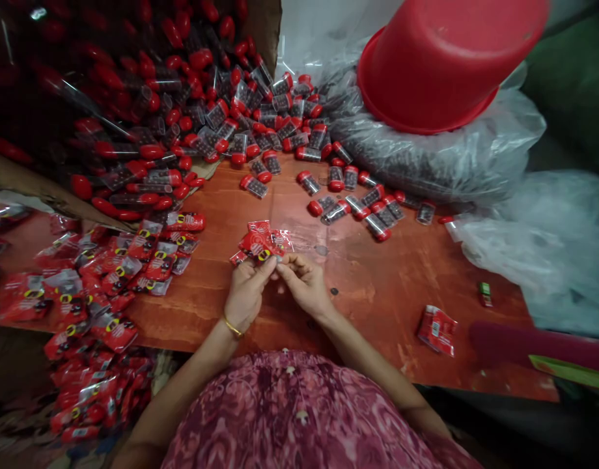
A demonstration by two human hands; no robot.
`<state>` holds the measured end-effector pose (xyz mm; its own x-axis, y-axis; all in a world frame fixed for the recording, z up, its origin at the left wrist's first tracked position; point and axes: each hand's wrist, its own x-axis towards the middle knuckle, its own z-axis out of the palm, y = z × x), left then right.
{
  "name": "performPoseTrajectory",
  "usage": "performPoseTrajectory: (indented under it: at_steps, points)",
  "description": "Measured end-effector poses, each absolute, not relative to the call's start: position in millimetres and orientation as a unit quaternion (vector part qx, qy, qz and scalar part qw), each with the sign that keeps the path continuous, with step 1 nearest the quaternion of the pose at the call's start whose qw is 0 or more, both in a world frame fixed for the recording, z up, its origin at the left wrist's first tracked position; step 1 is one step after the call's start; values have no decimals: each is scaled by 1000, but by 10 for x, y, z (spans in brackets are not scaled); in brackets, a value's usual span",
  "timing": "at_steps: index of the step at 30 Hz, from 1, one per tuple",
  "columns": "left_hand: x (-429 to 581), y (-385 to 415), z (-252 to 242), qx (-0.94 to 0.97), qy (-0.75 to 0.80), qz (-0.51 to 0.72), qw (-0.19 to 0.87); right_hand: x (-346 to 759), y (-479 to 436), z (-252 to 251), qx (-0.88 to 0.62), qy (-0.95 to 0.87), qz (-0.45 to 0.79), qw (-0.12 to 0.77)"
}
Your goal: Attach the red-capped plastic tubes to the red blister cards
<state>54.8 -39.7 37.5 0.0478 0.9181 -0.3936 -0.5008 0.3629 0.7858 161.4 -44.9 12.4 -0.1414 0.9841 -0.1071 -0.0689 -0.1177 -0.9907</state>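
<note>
Overlapping red packets, glossy, yellow-marked, partly transparent

Left forearm reaches forward and inward | right forearm mirrors it | left hand — fingers curled, thumb in a pinch | right hand — fingers bent, thumb angled toward the left one

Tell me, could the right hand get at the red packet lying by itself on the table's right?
Probably yes: nothing stands on the table between the right hand and that packet, though the hand looks busy beside the left hand.
</note>
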Motion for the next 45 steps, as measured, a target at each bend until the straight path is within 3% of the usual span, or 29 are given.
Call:
performPoseTrajectory:
  at_steps: [3, 7, 11, 14, 18, 21, 28, 32, 38, 40, 43, 45]
  points:
    - [211, -317, 384, 172, 491, 552, 651, 1749, -251, 111, -531, -608, 417, 418]
    - [-277, -225, 369, 84, 491, 679, 539, 2289, 233, 36, -650, -699, 102, 280]
    - [-198, -286, 353, 152, 529, 630, 548, 2633, 422, -83, -649, -738, 14, 183]
    - [133, -265, 330, 411, 596, 479, 495, 2647, 184, -112, -601, -782, 24, 165]
    - [384, -27, 214, 671, 602, 315, 297, 2662, -277, -104, -567, -800, 81, 182]
    - [357, 135, 99, 711, 621, 242, 224, 2711, -474, -134, -572, -789, 90, 208]
    - [338, 94, 41, 739, 644, 116, 159, 2584, -449, -145, -579, -758, 12, 298]
    - [408, 41, 117, 714, 660, 176, 153, 2380, -408, 24, -582, -712, 50, 390]
    - [543, -109, 326, 697, 605, 333, 194, 1905, -292, 139, -531, -534, 427, 500]
    - [565, -166, 351, 684, 581, 373, 235, 1788, -257, 129, -500, -483, 500, 516]
    - [541, -236, 340, 595, 589, 427, 342, 1731, -266, 122, -509, -450, 491, 545]
    - [515, -281, 337, 506, 590, 422, 466, 1752, -305, 119, -530, -463, 443, 555]
